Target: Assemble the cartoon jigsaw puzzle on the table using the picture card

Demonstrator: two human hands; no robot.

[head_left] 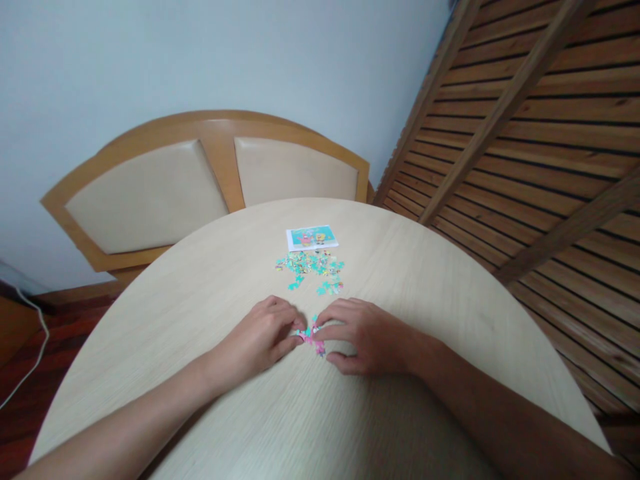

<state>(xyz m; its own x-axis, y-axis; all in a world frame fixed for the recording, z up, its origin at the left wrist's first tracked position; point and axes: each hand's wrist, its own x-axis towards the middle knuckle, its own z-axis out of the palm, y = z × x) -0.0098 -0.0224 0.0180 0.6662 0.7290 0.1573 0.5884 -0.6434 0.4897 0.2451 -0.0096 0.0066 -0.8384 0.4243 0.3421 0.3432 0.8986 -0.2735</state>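
A small cluster of joined pink and teal jigsaw pieces (319, 346) lies flat on the round table (200, 413) between my hands. At its left edge, my left hand (274, 330) has curled fingers and a thumb pinching a pink piece. My right hand (353, 333) rests on the cluster's right side, its fingertips touching the pieces and its thumb held apart from them. The fingertips partly hide the cluster. Beyond the hands is a heap of loose jigsaw pieces (310, 262), mostly teal, with a few strays nearer me.
Behind the heap lies a reference picture (314, 237) of a pink and a yellow cartoon figure. A wooden bench back (215, 160) with cream panels stands past the table's far edge. Slatted wood (510, 127) rises on the right, and a white cable (43, 333) hangs at the left.
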